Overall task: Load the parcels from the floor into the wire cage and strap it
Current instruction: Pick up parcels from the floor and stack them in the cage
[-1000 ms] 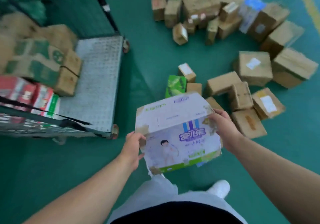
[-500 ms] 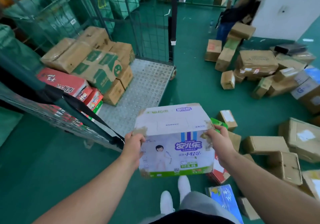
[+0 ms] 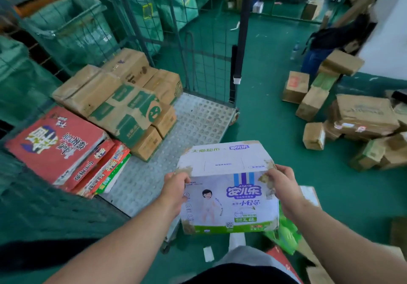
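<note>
I carry a white diaper box [image 3: 226, 184] with purple print and a green bottom stripe in front of me. My left hand [image 3: 176, 187] grips its left edge and my right hand [image 3: 280, 187] grips its right edge. The box hangs over the front right corner of the wire cage's studded metal floor [image 3: 198, 125]. Inside the cage, brown cartons [image 3: 105, 85], a green-printed carton [image 3: 130, 112] and red flat boxes [image 3: 57, 145] are stacked at the left. A black strap [image 3: 239, 63] hangs down the cage's right post.
Loose brown parcels [image 3: 363, 116] lie scattered on the green floor to the right, and a green pack [image 3: 286, 233] sits by my feet. Another person [image 3: 330, 39] bends over parcels at the far right. Green sack-lined cages [image 3: 72, 26] stand behind.
I have turned and stepped toward the cage with the diaper box. The box now hangs over the cage floor's corner, and the stacked cartons look nearer.
</note>
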Available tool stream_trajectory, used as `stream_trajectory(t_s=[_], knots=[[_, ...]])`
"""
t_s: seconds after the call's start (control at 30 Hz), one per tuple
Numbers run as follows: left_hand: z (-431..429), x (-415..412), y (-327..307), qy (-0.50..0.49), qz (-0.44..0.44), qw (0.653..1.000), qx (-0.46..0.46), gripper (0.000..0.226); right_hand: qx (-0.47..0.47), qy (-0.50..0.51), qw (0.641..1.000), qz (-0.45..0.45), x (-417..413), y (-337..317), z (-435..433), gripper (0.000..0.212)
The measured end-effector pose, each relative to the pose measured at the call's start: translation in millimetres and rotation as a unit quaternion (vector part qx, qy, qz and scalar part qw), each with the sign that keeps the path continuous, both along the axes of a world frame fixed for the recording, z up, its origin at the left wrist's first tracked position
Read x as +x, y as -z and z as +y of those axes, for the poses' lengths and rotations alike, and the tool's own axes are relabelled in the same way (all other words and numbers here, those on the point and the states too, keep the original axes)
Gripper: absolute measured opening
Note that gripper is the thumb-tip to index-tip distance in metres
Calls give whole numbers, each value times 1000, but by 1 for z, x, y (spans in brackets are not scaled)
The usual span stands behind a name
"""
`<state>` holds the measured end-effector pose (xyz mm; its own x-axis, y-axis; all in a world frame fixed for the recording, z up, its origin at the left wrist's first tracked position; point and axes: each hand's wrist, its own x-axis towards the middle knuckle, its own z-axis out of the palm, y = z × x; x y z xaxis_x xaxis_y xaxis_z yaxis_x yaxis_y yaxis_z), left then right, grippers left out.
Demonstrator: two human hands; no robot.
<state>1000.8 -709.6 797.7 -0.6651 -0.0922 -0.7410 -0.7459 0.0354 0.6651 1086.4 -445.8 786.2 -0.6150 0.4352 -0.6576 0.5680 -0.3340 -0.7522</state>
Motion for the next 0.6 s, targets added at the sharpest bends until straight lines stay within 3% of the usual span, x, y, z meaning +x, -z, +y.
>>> stream_trajectory(t_s=[0.1,0.3,0.47,0.53,0.6], knots=[[12,-48,-4,-34,2,999,6,30,0,-22,1000,10,-67,-14,23,34],[0,-134,-14,-82,-46,993,72,22,34,-106,993,32,-216,-35,27,42],[-24,-228,13,-101,-58,987,109,88,67,-162,983,61,-342,-21,9,37],[-26,-270,21,-109,-54,985,123,99,79,-157,982,61,-388,-20,5,33],[-23,-310,21,-118,-42,983,137,94,89,-153,982,61,-428,-24,2,31]])
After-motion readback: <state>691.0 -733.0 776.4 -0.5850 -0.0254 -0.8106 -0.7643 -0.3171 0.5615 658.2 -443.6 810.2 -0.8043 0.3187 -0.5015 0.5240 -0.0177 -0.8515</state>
